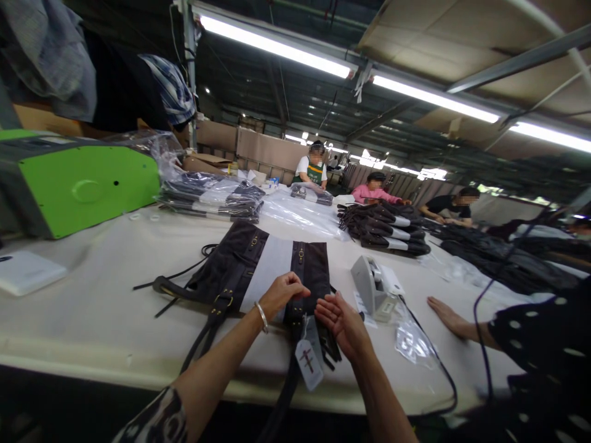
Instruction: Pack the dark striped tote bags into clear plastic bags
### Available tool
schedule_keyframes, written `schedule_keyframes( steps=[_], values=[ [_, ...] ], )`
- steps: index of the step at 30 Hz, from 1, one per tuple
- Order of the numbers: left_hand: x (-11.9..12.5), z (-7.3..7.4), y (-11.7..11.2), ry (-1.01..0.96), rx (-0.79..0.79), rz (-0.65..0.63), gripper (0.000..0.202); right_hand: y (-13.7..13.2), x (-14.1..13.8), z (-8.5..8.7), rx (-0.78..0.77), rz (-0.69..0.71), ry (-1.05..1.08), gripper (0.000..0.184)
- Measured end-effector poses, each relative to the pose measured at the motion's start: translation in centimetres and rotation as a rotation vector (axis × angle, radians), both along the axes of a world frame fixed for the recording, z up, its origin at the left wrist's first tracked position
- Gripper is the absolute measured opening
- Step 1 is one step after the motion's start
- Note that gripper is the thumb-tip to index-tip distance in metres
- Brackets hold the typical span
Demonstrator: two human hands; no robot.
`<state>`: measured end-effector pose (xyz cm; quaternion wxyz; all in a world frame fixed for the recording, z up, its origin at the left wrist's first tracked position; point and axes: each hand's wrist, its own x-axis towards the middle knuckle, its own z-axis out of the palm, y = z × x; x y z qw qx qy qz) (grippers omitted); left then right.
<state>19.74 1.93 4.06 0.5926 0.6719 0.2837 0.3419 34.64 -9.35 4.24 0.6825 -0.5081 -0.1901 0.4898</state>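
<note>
A dark brown garment [249, 261] with straps and brass buckles lies flat on the table [92, 320], a white card showing between its two halves. My left hand [284, 293] is curled shut, pinching the strap by a buckle on the right half. My right hand [339, 320] hovers just beside it, palm up, fingers apart, holding nothing. A white hang tag [308, 363] dangles from the strap below both hands, near the table's front edge.
A white tagging device [376, 288] and clear plastic bags [410, 341] lie to my right. A co-worker's hand [446, 317] in a dotted sleeve rests on the table. Stacks of bagged garments [212, 197], a green machine [78, 184] and several seated workers sit farther off.
</note>
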Motion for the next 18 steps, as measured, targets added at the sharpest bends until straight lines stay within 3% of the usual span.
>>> schedule_keyframes(
  steps=[4,9,11,15,18],
  values=[
    [0.9,0.5,-1.7,-0.124,-0.094,-0.045,0.018,0.1,-0.3,1.0,0.081,-0.023,0.198,0.028],
    [0.7,0.7,-3.2,-0.105,-0.06,-0.302,0.018,0.9,-0.5,2.1,0.139,-0.014,0.208,0.026],
    [0.5,0.8,-3.3,-0.103,-0.052,-0.345,0.014,1.1,-0.6,2.5,0.128,-0.002,0.197,0.025],
    [0.1,0.7,-3.3,-0.121,-0.076,-0.297,0.016,0.8,-0.5,3.0,0.121,0.026,0.132,0.027],
    [-0.4,0.5,-3.2,-0.144,-0.121,-0.236,0.022,0.2,-0.1,2.6,0.11,-0.011,-0.045,0.039]
  ],
)
